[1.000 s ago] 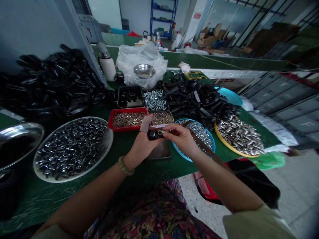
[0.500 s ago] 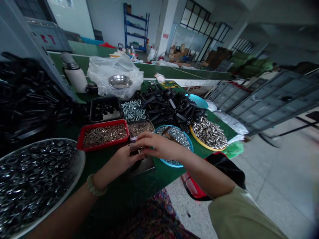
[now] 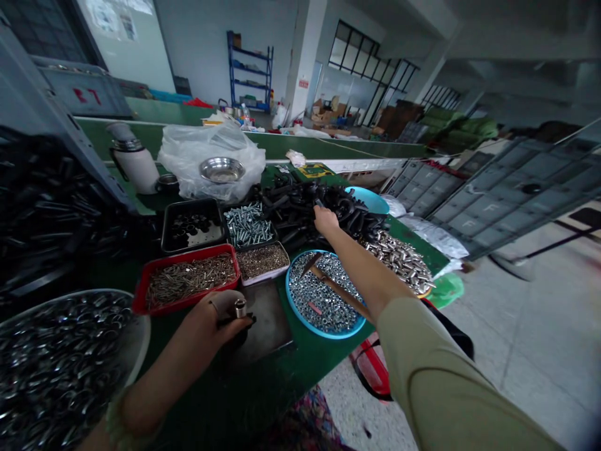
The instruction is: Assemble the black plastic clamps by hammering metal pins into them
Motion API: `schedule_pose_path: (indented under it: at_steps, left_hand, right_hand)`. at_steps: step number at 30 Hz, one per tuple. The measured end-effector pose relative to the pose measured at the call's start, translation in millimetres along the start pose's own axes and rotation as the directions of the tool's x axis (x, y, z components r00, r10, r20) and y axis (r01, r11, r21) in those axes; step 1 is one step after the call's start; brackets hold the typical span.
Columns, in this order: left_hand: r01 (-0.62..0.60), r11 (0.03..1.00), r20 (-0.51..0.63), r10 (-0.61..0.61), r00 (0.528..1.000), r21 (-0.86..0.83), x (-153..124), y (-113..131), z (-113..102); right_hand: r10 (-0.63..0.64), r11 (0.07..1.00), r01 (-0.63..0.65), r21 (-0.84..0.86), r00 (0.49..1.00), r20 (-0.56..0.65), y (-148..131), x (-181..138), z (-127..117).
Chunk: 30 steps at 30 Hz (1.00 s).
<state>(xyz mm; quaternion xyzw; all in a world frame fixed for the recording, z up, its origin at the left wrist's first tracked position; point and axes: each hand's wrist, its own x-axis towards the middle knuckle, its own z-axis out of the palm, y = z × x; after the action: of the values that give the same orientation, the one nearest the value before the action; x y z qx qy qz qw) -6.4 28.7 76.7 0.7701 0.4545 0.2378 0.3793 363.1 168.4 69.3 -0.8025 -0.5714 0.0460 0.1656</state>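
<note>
My left hand (image 3: 213,322) is closed low over the front of the bench, beside a flat metal plate (image 3: 267,322). A small shiny metal cylinder (image 3: 240,307) stands up between its thumb and fingers, and a dark part shows beneath, mostly hidden by the hand. Stretched out to the far side, my right hand (image 3: 325,219) has its fingers closed at a heap of black parts (image 3: 293,207). It seems to grip one black piece there; its fingertips are partly hidden.
Right of the plate, a blue basin (image 3: 288,294) of small nuts holds a hammer (image 3: 335,285). A red tray (image 3: 141,291) of screws, a tray of bolts (image 3: 248,224) and a basin of black rings (image 3: 141,351) lie left. Metal cylinders (image 3: 401,260) fill a yellow basin rightward.
My right hand has left my left hand and reached forward to the black heap. My left hand stays near the plate, with the metal cylinder now plainly visible.
</note>
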Motion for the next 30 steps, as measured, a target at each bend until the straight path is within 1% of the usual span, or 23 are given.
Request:
schedule_pose_path:
  at_steps: [2,4,6,7,9,10,11,12,13,14,15,16,17,18,20,21,22,24,25,26,27,28,30]
  left_hand:
    - [-0.091,0.992,-0.093,0.098,0.991,0.083,-6,-3,0]
    - [-0.106,0.991,-0.18,0.12,0.976,0.084,-12,-9,-2]
    - [-0.065,0.998,-0.218,0.069,0.973,0.024,-15,-14,-3]
    - [-0.04,0.999,-0.218,0.037,0.975,-0.01,-16,-17,-4]
    - [-0.004,0.997,-0.195,-0.011,0.981,-0.078,-15,-18,-4]
    - [0.008,0.994,-0.17,-0.026,0.985,-0.11,-15,-18,-3]
    - [0.017,0.99,-0.135,-0.036,0.99,-0.14,-15,-16,-2]
    - [0.023,0.987,-0.095,-0.039,0.995,-0.162,-15,-14,-1]
    - [0.024,0.984,-0.067,-0.036,0.997,-0.176,-16,-12,0]
    - [0.02,0.983,-0.049,-0.03,0.998,-0.181,-17,-10,1]
    - [0.014,0.984,-0.042,-0.022,0.999,-0.178,-18,-8,2]
    - [0.009,0.985,-0.045,-0.016,0.999,-0.17,-20,-6,3]
    - [0.005,0.987,-0.045,-0.013,0.999,-0.161,-21,-5,4]
    - [0.006,0.988,-0.044,-0.013,0.999,-0.153,-23,-4,4]
    - [0.006,0.991,-0.041,-0.012,0.999,-0.136,-28,-3,3]
    - [0.003,0.992,-0.042,-0.009,0.999,-0.127,-30,-3,3]
    - [-0.002,0.993,-0.041,-0.003,0.999,-0.118,-32,-2,2]
    - [-0.012,0.995,-0.034,0.009,0.999,-0.096,-37,0,-1]
    - [-0.014,0.997,-0.028,0.012,1.0,-0.082,-39,1,-2]
    - [-0.015,0.998,-0.027,0.014,1.0,-0.067,-41,2,-2]
    - [-0.018,0.999,-0.03,0.016,0.999,-0.051,-43,3,-3]
    - [-0.019,0.999,-0.036,0.018,0.999,-0.035,-44,3,-3]
    - [-0.026,1.0,-0.046,0.026,0.999,-0.01,-46,5,-2]
  right_hand:
    - [0.025,0.999,-0.027,0.038,0.999,0.043,-8,9,-1]
    - [0.04,0.995,-0.046,0.09,0.997,0.067,-8,12,-7]
    - [0.045,0.984,-0.058,0.167,0.996,0.081,-3,7,-15]
    - [0.043,0.974,-0.063,0.217,0.995,0.093,0,1,-19]
    - [0.03,0.946,-0.07,0.317,0.991,0.131,5,-22,-23]
    - [0.013,0.917,-0.071,0.392,0.989,0.147,5,-38,-22]
    - [-0.011,0.858,-0.073,0.509,0.987,0.159,3,-56,-19]
    - [-0.04,0.753,-0.08,0.654,0.985,0.166,-2,-76,-15]
    - [-0.07,0.6,-0.093,0.795,0.983,0.168,-8,-97,-10]
    - [-0.102,0.416,-0.116,0.902,0.98,0.172,-18,-118,-6]
    - [-0.133,0.258,-0.142,0.956,0.975,0.18,-28,-138,-1]
    - [-0.169,0.15,-0.165,0.975,0.967,0.19,-41,-157,3]
    - [-0.211,0.102,-0.181,0.978,0.957,0.198,-54,-173,6]
    - [-0.252,0.081,-0.185,0.979,0.947,0.2,-66,-188,8]
    - [-0.33,0.084,-0.179,0.98,0.923,0.197,-90,-211,11]
    - [-0.363,0.114,-0.173,0.978,0.909,0.203,-100,-219,12]
    - [-0.391,0.168,-0.158,0.973,0.895,0.213,-108,-227,12]
    - [-0.425,0.324,-0.093,0.941,0.875,0.233,-120,-239,12]
    - [-0.426,0.394,-0.058,0.917,0.873,0.238,-123,-243,11]
    - [-0.416,0.442,-0.035,0.897,0.877,0.239,-126,-247,11]
    - [-0.399,0.466,-0.033,0.884,0.884,0.243,-128,-250,10]
    - [-0.381,0.471,-0.054,0.881,0.888,0.258,-129,-253,10]
    - [-0.357,0.444,-0.143,0.885,0.877,0.321,-131,-257,10]
